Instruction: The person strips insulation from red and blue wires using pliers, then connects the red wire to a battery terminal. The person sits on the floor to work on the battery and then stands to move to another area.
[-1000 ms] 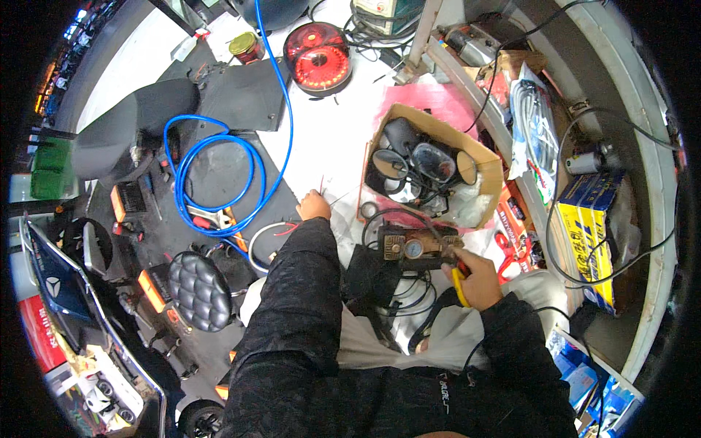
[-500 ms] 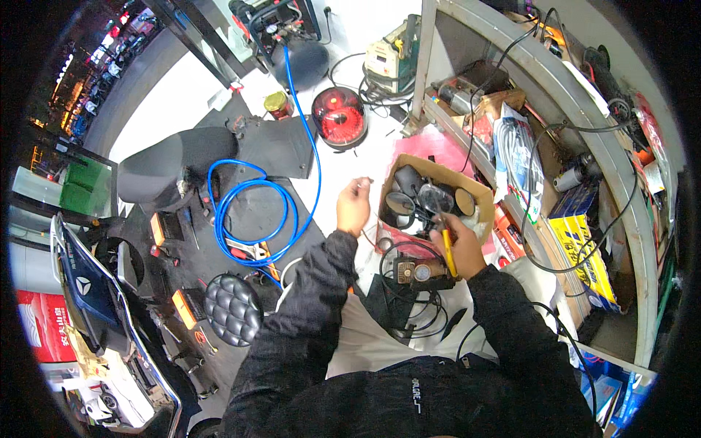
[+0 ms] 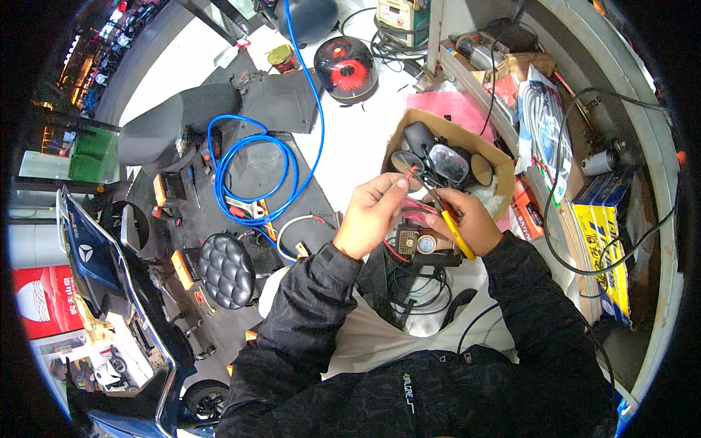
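with my left hand i have the thumb and finger closed together on a thin red wire, whose tip shows just above the fingertips. my right hand is closed around the pliers with yellow handles, and their dark nose points up and to the left, near the wire; if the jaws touch it, i cannot tell. the wire is held up between my two hands, in front of the open cardboard box with the round mirrors inside. below my hands there is a small device with a round gauge, and beneath it lie loops of black cable. another red stretch shows beside this device, but i cannot say if it is the same wire. about how far the work is: the wire is already taken up and the tool is in the hand, so i judge that this part is begun and not yet finished. whether the tip is cut or bare is too small to see. no joined end is visible between my hands, so if a joint is wanted, that part seems to be left.
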The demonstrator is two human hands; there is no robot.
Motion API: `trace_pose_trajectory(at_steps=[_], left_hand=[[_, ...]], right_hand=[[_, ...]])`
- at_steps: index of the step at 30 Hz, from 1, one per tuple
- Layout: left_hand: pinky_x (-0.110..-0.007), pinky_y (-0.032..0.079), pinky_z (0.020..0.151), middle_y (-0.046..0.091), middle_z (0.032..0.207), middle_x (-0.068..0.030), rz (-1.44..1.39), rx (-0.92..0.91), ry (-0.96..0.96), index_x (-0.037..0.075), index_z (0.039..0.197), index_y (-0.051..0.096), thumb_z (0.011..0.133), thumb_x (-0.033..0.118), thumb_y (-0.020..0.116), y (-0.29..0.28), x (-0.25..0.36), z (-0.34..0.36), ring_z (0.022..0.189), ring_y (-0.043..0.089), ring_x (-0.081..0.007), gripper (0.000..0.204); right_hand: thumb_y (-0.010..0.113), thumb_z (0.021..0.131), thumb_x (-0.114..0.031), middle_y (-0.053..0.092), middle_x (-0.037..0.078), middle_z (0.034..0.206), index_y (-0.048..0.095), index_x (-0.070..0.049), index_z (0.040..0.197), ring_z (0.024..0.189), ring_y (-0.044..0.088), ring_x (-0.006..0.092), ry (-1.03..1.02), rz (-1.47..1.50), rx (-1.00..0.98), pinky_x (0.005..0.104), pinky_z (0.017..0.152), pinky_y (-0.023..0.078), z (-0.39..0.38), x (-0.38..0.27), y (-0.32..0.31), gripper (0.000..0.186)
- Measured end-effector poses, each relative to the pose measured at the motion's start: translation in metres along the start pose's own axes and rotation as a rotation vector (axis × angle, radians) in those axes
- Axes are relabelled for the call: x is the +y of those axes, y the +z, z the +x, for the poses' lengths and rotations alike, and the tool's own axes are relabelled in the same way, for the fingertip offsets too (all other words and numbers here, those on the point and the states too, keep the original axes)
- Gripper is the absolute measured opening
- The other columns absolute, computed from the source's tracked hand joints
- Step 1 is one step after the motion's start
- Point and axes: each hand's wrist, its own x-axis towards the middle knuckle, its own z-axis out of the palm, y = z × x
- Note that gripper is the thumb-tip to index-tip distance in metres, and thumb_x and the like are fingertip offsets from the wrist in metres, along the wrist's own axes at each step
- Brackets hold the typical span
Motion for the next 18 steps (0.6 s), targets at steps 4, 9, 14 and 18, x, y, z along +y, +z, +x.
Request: trace_pose_trajectory(at_steps=[4, 9, 14, 18], left_hand=[[-0.019, 0.026, 0.048, 0.053, 0.067, 0.0094, 0.026, -0.069, 0.016, 0.002, 0.116, 0.069, 0.108, 0.024, 0.055, 0.012, 0.002, -0.007, 0.052, 0.036, 0.0003, 0.028], [-0.022, 0.028, 0.045, 0.045, 0.060, 0.0058, 0.110, -0.090, -0.028, 0.002, 0.115, 0.066, 0.108, 0.023, 0.054, 0.007, -0.001, -0.005, 0.047, 0.035, -0.0049, 0.026], [-0.023, 0.027, 0.045, 0.040, 0.061, 0.0052, 0.039, -0.088, -0.035, 0.001, 0.117, 0.064, 0.108, 0.021, 0.053, 0.002, -0.009, -0.005, 0.047, 0.033, -0.0063, 0.024], [-0.023, 0.027, 0.044, 0.039, 0.060, 0.0048, 0.013, -0.085, -0.038, 0.001, 0.115, 0.064, 0.108, 0.020, 0.052, -0.001, -0.011, -0.002, 0.047, 0.033, -0.0065, 0.024]], right_hand=[[0.080, 0.089, -0.023, 0.071, 0.013, 0.098, 0.066, 0.003, 0.119, 0.085, 0.067, 0.0172, -0.106, -0.010, -0.005, 0.0324, 0.077, 0.053, -0.004, -0.006, -0.010, 0.042], [0.077, 0.088, -0.019, 0.069, 0.016, 0.088, 0.067, 0.003, 0.118, 0.075, 0.066, 0.0215, -0.161, -0.017, 0.001, 0.0344, 0.072, 0.053, -0.004, -0.002, -0.013, 0.038], [0.077, 0.087, -0.017, 0.067, 0.016, 0.083, 0.067, 0.001, 0.120, 0.071, 0.064, 0.0242, -0.231, -0.078, 0.005, 0.0358, 0.069, 0.053, -0.002, -0.004, -0.014, 0.039], [0.075, 0.089, -0.013, 0.072, 0.016, 0.092, 0.067, 0.002, 0.122, 0.080, 0.069, 0.0222, -0.175, -0.112, -0.039, 0.0353, 0.075, 0.054, -0.001, -0.006, -0.017, 0.037]])
